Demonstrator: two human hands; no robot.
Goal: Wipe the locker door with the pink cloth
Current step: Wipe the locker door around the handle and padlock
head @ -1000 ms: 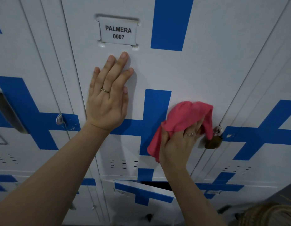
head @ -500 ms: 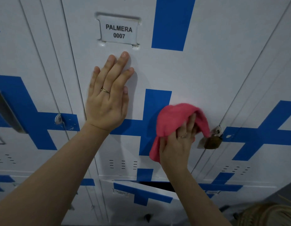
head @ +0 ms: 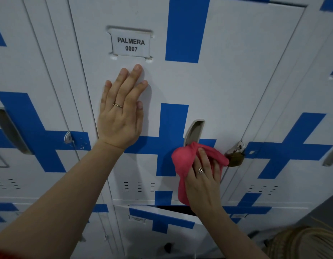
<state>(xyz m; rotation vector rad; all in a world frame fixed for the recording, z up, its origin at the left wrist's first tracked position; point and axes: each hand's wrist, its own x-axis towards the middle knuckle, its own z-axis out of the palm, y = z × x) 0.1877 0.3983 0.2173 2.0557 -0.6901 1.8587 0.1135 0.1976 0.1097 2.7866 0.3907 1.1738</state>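
Beside padlock (head: pixel 234 158) | right hand (head: pixel 203 180) holds pink cloth (head: pixel 182 159) | handle recess (head: pixel 194 131) just above

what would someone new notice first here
The pink cloth stands out most, bunched in the right hand and pressed to the door just below the handle recess, left of a brass padlock. The left hand lies flat on the door under the label reading PALMERA 0007. Bold blue crosses mark the white lockers.
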